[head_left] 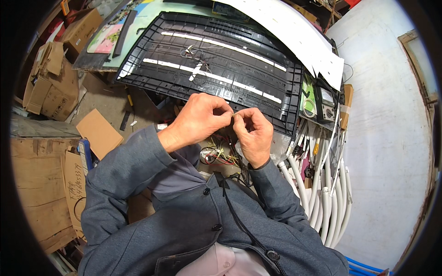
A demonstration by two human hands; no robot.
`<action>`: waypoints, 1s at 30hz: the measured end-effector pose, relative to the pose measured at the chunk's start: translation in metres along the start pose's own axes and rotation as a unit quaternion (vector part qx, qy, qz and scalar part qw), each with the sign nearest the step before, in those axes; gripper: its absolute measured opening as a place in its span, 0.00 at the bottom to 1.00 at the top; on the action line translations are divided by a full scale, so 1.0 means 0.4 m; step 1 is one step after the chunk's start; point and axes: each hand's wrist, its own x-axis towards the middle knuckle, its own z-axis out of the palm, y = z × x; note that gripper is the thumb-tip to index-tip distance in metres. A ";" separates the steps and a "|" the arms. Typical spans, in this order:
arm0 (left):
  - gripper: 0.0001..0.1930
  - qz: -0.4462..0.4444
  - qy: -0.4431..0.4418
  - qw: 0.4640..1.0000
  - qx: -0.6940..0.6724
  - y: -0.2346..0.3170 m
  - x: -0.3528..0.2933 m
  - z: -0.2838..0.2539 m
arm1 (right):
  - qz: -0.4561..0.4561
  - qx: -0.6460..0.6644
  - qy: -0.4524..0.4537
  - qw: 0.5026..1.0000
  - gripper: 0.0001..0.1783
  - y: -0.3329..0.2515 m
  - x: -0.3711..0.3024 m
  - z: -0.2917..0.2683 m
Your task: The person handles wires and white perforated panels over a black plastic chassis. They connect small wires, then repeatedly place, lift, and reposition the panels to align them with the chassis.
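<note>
My left hand [201,118] and my right hand [253,133] meet fingertip to fingertip in front of my chest, both pinched closed. Whatever lies between the fingertips is too small to make out. Just beyond them lies a large black plastic panel [170,50], like the back of a television, with ribbed edges. Two white LED strips [221,79] run across it, and thin loose wires [195,54] lie on its middle. A short white strip [196,72] crosses the nearer LED strip.
A large white sheet [294,34] leans over the panel's far right. A multimeter [327,108] sits at the right, above white pipes [329,202] by the wall. Cardboard boxes [55,87] are stacked at the left. Tangled coloured wires [221,154] lie below my hands.
</note>
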 end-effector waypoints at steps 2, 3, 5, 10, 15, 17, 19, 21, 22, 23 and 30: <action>0.10 -0.001 0.004 1.000 -0.005 -0.001 0.000 0.001 | 0.017 0.029 0.000 0.999 0.03 -0.001 0.000 -0.002; 0.10 0.014 0.010 1.000 0.010 -0.001 -0.001 0.002 | 0.017 0.025 -0.004 1.000 0.03 -0.002 0.000 -0.004; 0.09 0.043 0.022 0.998 0.039 -0.001 -0.002 0.003 | 0.019 0.017 -0.013 1.000 0.03 -0.004 0.000 -0.010; 0.08 0.095 0.042 0.991 0.089 -0.012 -0.003 0.014 | -0.004 -0.001 0.001 1.000 0.03 -0.008 -0.001 -0.005; 0.08 0.085 0.039 0.991 0.094 -0.006 -0.002 0.018 | -0.015 -0.020 0.012 1.000 0.04 0.000 -0.002 0.001; 0.08 0.072 0.032 0.994 0.076 -0.006 0.002 0.016 | -0.022 -0.026 0.018 0.999 0.04 0.004 -0.001 0.004; 0.08 0.052 0.025 0.997 0.049 -0.002 0.001 0.012 | -0.022 -0.028 0.018 0.999 0.03 0.005 -0.002 0.007; 0.09 0.034 0.020 0.999 0.030 0.001 0.001 0.009 | -0.020 -0.027 0.017 0.999 0.03 0.004 -0.003 0.007; 0.09 0.027 0.017 0.999 0.025 0.002 0.001 0.008 | -0.017 -0.026 0.017 0.999 0.03 0.002 -0.003 0.007; 0.09 0.020 0.014 1.000 0.020 0.002 0.001 0.008 | -0.015 -0.025 0.016 0.999 0.03 0.001 -0.004 0.007; 0.10 -0.001 0.009 1.000 -0.026 -0.006 0.006 0.009 | -0.003 -0.013 0.011 1.000 0.03 0.004 -0.007 0.001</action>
